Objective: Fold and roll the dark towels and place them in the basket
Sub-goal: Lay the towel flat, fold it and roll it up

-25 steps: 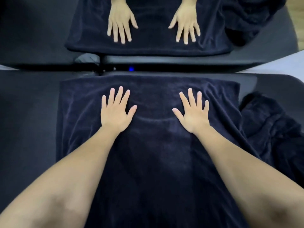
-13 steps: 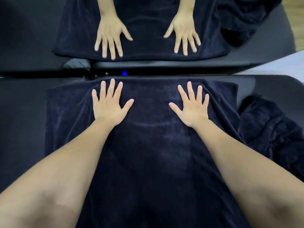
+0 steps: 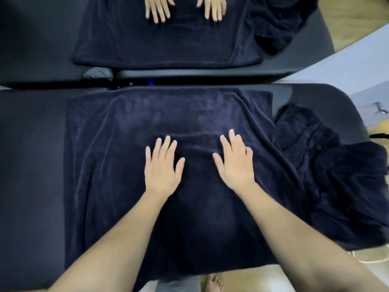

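Observation:
A dark navy towel (image 3: 117, 165) lies spread over the black padded table (image 3: 31, 165), its near edge hanging over the front. My left hand (image 3: 163, 168) presses flat on the towel's middle with fingers straight and spread. My right hand (image 3: 235, 166) lies flat beside it, a hand's width to the right, fingers straight. A low crease runs across the cloth between and above the fingertips. No basket can be identified with certainty.
A heap of crumpled dark towels (image 3: 336, 175) sits at the table's right end. Across a gap, a second black table (image 3: 42, 39) carries another spread towel (image 3: 168, 45) under another person's two flat hands (image 3: 185, 9). A pale rim (image 3: 362, 258) and my bare foot (image 3: 214, 282) show below.
Both my hands have slid back toward me from near the towel's far edge to its middle and drawn closer together. The view has tilted, showing the towel's near edge and the floor.

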A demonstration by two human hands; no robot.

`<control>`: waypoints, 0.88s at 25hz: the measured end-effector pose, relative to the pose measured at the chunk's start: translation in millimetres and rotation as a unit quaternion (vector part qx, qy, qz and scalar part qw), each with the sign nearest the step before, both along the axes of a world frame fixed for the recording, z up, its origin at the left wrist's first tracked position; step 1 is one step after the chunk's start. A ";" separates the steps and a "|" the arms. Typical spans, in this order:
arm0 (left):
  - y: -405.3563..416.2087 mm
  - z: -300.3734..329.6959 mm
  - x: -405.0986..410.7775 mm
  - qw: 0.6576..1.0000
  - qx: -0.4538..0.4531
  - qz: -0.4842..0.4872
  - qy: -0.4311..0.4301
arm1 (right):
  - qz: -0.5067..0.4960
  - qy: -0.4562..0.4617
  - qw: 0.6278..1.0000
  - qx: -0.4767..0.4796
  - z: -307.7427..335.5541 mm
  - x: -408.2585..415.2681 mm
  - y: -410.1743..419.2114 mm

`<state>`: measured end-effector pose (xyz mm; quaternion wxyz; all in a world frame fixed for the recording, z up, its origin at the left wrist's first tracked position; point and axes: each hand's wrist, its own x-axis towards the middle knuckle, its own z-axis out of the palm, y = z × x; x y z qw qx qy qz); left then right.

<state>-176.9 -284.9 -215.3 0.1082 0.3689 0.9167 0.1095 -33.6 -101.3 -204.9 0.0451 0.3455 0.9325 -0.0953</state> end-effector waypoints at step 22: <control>-289.2 0.7 144.5 0.816 0.164 0.549 -0.075 | 0.310 -0.087 0.932 -0.165 28.1 71.6 -327.9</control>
